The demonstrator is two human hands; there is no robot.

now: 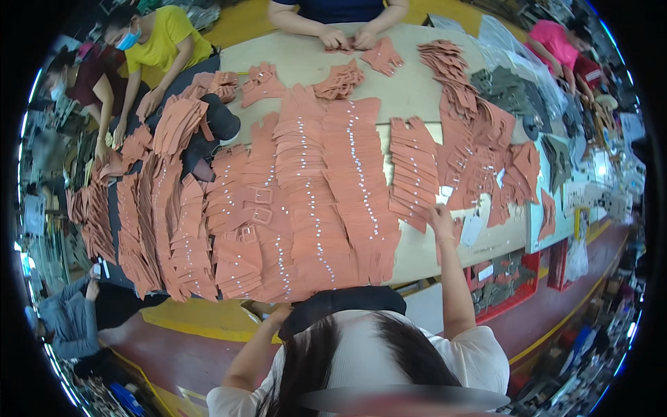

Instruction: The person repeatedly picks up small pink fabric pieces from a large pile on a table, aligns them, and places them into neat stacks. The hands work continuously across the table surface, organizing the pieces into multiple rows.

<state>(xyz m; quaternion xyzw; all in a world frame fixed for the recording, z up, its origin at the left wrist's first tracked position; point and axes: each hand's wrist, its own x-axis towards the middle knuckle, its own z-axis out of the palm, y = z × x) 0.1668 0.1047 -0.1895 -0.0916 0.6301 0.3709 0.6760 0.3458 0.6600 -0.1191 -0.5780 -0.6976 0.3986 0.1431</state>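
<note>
Right hand [440, 215]: at the lower right end of a short stack of coral cloth pieces [415, 170], fingertips at its edge. Can't tell if they're pinching a piece or just touching. The stack runs up and slightly left from the hand, pieces overlapping, small white marks down it.

Left hand [281, 314]: low at the near table edge, just below the near ends of the long coral rows [347, 201]. Fingers unclear, can't tell if it grips anything. Rows fan away from it, white marks along them.

Around the right hand: white tag [471, 229] just to its right, bare tabletop [497, 240] past that. Red crate [515, 300] lower right of the hand, below table level, dark green cloth in it. Loose coral heap [476, 149] up and right, jumbled.

Farther out: grey-green cloth pile [511, 94] beyond that heap. Far side, well apart from both hands: person in a dark blue top [333, 8], both hands on small coral pieces.
</note>
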